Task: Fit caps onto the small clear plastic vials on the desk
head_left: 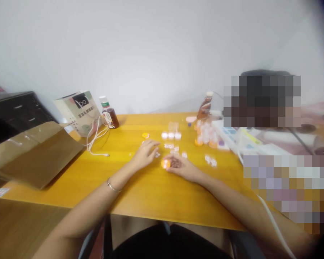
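My left hand (145, 154) is over the yellow wooden table with its fingers stretched out and apart, and nothing shows in it. Small white pieces (157, 154) lie just beside its fingertips. My right hand (184, 168) grips a small round orange cap (165, 164) by its right side. Something white shows inside the cap; blur hides what it is. Beyond the hands stand several white-topped small containers (171, 136) in a row. Printed white tiles or labels (169, 146) lie in front of them. An orange disc (145, 135) rests behind my left hand.
Orange-and-white small bottles (205, 135) cluster at the right, near a brown drink bottle (205, 107). More printed pieces (210, 160) lie nearer. At left are a syrup bottle (110, 114), white cable (95, 138), paper bag (82, 113) and brown cardboard (35, 154). Another person sits right.
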`<action>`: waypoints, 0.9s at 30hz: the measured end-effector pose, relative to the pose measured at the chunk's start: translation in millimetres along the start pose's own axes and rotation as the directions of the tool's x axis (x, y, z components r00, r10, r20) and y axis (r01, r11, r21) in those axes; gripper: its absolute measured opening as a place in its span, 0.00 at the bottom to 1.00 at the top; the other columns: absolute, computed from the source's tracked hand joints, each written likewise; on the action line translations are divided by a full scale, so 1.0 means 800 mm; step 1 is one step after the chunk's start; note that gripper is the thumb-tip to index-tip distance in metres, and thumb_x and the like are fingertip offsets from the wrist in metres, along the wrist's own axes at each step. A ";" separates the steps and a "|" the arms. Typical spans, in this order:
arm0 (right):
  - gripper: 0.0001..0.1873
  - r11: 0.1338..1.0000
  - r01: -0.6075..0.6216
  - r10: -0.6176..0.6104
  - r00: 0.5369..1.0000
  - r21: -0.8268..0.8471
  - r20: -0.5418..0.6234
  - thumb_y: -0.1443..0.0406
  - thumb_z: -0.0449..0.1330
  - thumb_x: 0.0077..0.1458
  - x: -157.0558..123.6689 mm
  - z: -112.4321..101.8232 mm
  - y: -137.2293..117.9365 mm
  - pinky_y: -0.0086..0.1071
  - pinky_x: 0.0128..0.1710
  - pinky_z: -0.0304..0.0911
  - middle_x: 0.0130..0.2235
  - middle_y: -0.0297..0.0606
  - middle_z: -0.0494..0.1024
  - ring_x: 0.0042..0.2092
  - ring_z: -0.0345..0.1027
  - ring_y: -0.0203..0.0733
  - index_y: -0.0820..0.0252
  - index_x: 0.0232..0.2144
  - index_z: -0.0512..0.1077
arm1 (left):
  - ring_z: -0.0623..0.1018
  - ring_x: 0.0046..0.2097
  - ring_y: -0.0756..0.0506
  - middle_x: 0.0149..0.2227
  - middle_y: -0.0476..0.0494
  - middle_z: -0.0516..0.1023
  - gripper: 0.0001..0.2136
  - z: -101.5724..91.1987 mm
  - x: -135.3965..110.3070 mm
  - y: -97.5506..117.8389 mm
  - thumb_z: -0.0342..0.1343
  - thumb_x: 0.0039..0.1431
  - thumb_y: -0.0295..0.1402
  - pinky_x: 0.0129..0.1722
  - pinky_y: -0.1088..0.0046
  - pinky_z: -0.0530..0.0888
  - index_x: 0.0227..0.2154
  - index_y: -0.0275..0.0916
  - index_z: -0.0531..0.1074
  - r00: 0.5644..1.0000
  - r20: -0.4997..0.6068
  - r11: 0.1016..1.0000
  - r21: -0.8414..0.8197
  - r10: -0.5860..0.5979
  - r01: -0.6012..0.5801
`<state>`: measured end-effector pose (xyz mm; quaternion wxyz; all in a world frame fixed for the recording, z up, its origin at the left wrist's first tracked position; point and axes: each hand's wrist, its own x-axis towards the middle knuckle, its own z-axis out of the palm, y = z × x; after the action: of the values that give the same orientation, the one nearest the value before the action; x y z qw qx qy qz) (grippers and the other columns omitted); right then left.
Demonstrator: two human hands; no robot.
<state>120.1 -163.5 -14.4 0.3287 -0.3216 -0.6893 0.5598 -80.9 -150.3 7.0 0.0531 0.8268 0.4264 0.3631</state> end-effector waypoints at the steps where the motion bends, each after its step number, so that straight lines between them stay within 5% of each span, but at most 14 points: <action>1: 0.18 1.000 0.002 -0.002 1.000 -0.005 -0.002 0.64 0.62 0.41 0.000 0.000 0.000 0.33 0.39 0.62 0.31 0.31 0.68 0.32 0.63 0.33 0.58 0.38 0.65 | 0.69 0.45 0.45 0.42 0.40 0.70 0.13 0.002 0.006 -0.008 0.45 0.58 0.31 0.47 0.66 0.66 0.44 0.36 0.65 1.000 0.026 0.999 0.038 -0.003 0.002; 6: 0.17 1.000 0.018 -0.018 1.000 -0.014 -0.002 0.64 0.61 0.42 0.000 0.001 0.004 0.33 0.38 0.62 0.31 0.31 0.67 0.32 0.63 0.33 0.58 0.38 0.66 | 0.66 0.52 0.43 0.50 0.35 0.66 0.19 0.022 0.048 -0.038 0.44 0.56 0.27 0.51 0.64 0.63 0.51 0.32 0.59 0.968 0.247 0.976 0.194 0.049 -0.099; 11: 0.18 1.000 0.030 -0.030 1.000 -0.008 0.007 0.64 0.62 0.42 -0.001 0.000 0.005 0.32 0.36 0.63 0.29 0.30 0.67 0.31 0.62 0.32 0.58 0.38 0.66 | 0.64 0.54 0.44 0.52 0.35 0.65 0.18 0.057 0.086 -0.051 0.42 0.56 0.25 0.53 0.67 0.61 0.51 0.31 0.59 0.962 0.270 0.957 0.285 -0.030 -0.050; 16: 0.18 1.000 0.020 -0.019 1.000 -0.022 0.006 0.64 0.62 0.42 -0.002 0.000 0.004 0.33 0.37 0.63 0.30 0.31 0.68 0.31 0.63 0.33 0.58 0.38 0.66 | 0.71 0.46 0.43 0.43 0.38 0.72 0.12 0.072 0.097 -0.050 0.43 0.57 0.29 0.45 0.66 0.66 0.41 0.36 0.66 0.962 0.245 0.946 0.323 -0.123 0.039; 24: 0.18 1.000 0.030 -0.030 0.999 0.010 0.019 0.63 0.62 0.43 0.000 0.000 0.005 0.34 0.38 0.63 0.30 0.31 0.69 0.32 0.65 0.34 0.58 0.38 0.65 | 0.71 0.41 0.44 0.40 0.40 0.70 0.13 0.020 0.068 -0.019 0.50 0.50 0.32 0.41 0.67 0.67 0.41 0.36 0.64 0.985 0.100 0.961 0.253 -0.137 0.108; 27: 0.18 0.999 0.044 -0.044 0.999 0.013 0.016 0.62 0.61 0.43 0.000 0.000 0.005 0.34 0.39 0.63 0.32 0.32 0.69 0.34 0.66 0.34 0.58 0.39 0.64 | 0.70 0.34 0.48 0.34 0.46 0.70 0.10 -0.001 0.037 -0.003 0.52 0.45 0.29 0.34 0.73 0.67 0.34 0.37 0.65 0.981 0.189 0.996 0.080 -0.049 0.034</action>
<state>120.5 -162.6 -18.0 0.3373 -0.2998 -0.6953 0.5594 -71.8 -127.1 23.2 0.0694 0.8500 0.4501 0.2645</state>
